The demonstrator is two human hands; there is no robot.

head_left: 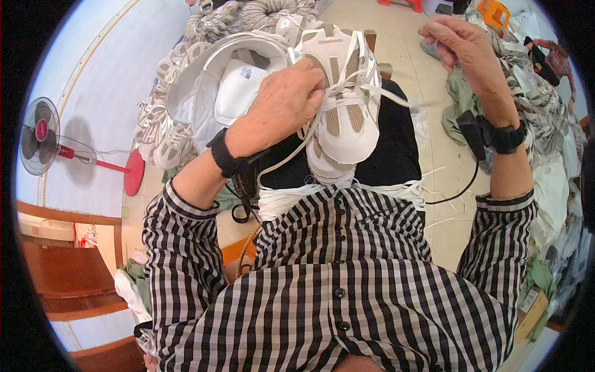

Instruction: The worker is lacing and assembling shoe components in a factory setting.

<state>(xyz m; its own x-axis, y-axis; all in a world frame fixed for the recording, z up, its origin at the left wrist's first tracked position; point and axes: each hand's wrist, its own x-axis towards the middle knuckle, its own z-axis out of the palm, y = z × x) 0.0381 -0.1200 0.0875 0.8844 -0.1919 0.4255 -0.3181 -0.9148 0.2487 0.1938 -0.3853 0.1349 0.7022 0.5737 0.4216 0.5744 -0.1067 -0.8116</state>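
Observation:
A beige and white sneaker (350,115) points its toe toward me above my lap, and a second shoe's toe (331,164) shows under it. At the sneaker's left side my left hand (288,99) is closed, with a white shoelace (313,127) pinched in its fingers. That lace hangs down toward my lap in a loose curve. Another lace end (393,96) sticks out to the right of the sneaker. Raised at the upper right, apart from the sneaker, my right hand (468,49) has its fingers curled together; whatever they pinch cannot be made out.
Left of the sneaker stands a white round container (192,93) with a white padded piece inside. A bundle of white laces (285,198) lies across my lap. Piles of shoes (170,146) and bagged items (536,105) flank me. A red fan (43,133) stands at left.

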